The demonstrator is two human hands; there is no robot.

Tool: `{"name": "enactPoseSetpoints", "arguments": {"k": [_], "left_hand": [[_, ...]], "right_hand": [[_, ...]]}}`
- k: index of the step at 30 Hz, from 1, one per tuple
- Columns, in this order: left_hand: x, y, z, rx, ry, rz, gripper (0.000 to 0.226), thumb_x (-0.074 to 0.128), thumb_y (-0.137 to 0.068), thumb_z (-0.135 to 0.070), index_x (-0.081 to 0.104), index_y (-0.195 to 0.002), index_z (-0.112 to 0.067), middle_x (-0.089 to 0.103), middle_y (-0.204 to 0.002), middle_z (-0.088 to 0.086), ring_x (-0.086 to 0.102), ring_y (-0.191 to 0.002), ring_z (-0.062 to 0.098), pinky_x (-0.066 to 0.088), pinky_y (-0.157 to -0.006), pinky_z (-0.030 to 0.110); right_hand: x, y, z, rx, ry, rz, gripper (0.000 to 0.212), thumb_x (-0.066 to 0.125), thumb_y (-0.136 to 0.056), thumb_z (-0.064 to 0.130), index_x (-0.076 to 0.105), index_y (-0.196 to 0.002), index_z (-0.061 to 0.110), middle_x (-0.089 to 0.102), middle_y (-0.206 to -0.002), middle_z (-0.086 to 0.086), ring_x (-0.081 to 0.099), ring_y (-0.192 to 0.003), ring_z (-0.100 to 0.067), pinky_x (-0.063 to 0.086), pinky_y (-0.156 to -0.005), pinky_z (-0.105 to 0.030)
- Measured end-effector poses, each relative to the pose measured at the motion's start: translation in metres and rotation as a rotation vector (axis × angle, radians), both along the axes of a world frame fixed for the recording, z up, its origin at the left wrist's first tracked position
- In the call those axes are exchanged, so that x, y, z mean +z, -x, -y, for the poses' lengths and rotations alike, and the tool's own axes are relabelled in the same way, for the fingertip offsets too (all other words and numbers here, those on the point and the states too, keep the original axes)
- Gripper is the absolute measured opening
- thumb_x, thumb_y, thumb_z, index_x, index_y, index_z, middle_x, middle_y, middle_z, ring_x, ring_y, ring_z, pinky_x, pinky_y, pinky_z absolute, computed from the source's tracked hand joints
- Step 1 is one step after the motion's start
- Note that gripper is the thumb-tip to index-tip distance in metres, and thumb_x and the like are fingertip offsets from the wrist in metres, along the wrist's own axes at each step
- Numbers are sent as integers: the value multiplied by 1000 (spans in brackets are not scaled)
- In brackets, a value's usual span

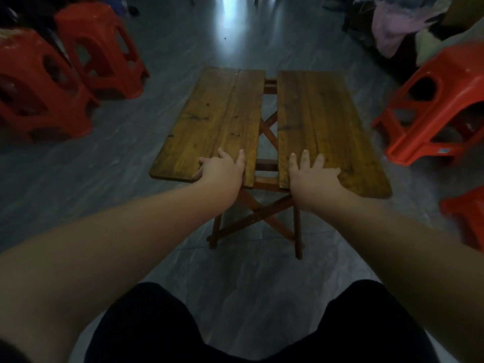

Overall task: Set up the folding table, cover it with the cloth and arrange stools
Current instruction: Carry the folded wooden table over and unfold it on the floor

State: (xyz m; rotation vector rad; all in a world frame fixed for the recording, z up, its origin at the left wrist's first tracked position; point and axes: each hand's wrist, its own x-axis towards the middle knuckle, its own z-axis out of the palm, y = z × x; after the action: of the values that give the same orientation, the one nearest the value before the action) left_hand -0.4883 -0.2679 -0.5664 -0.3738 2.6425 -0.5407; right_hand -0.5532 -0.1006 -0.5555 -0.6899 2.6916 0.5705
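On folding table's (314,113) near edge, left hand (221,171), right hand (311,179), fingers (305,158) spread flat

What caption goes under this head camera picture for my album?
A person's left hand and right hand rest on the two wooden leaves of the folding table, red plastic stools standing nearby.

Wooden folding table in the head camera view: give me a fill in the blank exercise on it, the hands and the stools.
1. The brown wooden folding table has a top split into ___ halves with a gap between them.
2. The right hand rests flat on the ___ half.
3. The moulded plastic stools standing around it are ___ in colour.

Missing words: two; right; red.
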Motion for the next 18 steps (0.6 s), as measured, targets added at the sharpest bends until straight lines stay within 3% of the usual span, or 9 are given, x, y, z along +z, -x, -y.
{"name": "enactPoseSetpoints", "arguments": {"k": [8, 18], "left_hand": [[-25, -9, -13, 37, -102, -32, 92, 54, -98, -17, -19, -155, -20, 2, -161, 31, 32, -129, 67, 55, -84, 61], [-55, 0, -33, -23, -101, -32, 90, 51, -100, -21, -22, -153, -14, 3, -159, 35, 40, -126, 64, 56, -87, 57]], "right_hand": [[-35, -14, 0, 23, 29, -46, 95, 55, -97, 34, -16, -156, 11, -11, -165, -19, 2, -148, -51, 27, -107, -73], [-69, -15, -1, 50, 93, -92, 86, 44, -100, 41, -13, -157, 11, -7, -165, -19, 6, -149, -49, 28, -106, -72]]}}
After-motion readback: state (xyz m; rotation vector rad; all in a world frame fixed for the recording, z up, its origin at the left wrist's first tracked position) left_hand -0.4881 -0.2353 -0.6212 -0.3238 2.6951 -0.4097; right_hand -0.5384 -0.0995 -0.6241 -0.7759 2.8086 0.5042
